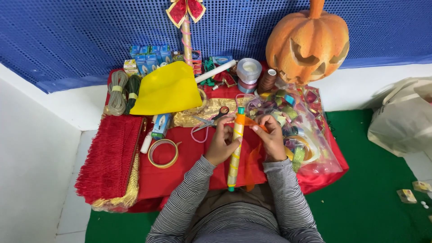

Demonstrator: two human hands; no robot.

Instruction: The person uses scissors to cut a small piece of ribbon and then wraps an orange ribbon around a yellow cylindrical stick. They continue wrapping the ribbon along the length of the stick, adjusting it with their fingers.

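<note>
Head view: blue boxes (150,56) line red table's (189,155) far edge.

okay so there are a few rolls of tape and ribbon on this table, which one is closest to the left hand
The flat yellowish tape ring, lying alone on the red cloth just beside the left hand. The silver roll and brown spool stand far back.

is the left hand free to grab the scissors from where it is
Probably not right away: the left hand is gripping the gold stick. The scissors lie just beyond it on the red cloth, nothing between.
</note>
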